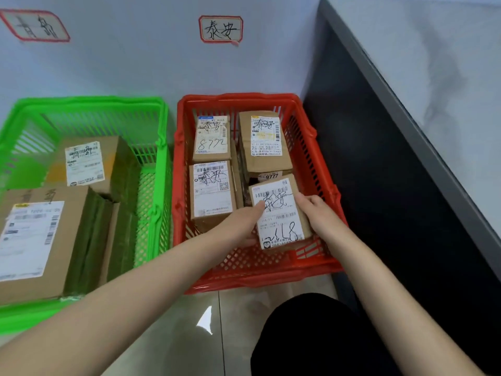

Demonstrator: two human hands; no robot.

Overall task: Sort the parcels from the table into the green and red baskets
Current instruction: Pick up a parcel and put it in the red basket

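Note:
A small cardboard parcel (279, 215) with a white label sits tilted in the near right corner of the red basket (244, 278). My left hand (238, 226) grips its left side and my right hand (320, 213) grips its right side. Three other labelled parcels lie in the red basket: one at the back left (212, 138), one at the front left (212, 191) and one at the back right (264, 142). The green basket (154, 185) on the left holds two larger boxes, one at the back (86, 164) and one at the front (38, 240).
Both baskets stand on a tiled floor (189, 335) against a white wall (135, 63). A handwritten sign (221, 29) hangs above the red basket, another sign (35, 25) above the green one. A dark table side (393, 185) rises on the right. My dark-clothed knee (311, 335) is below.

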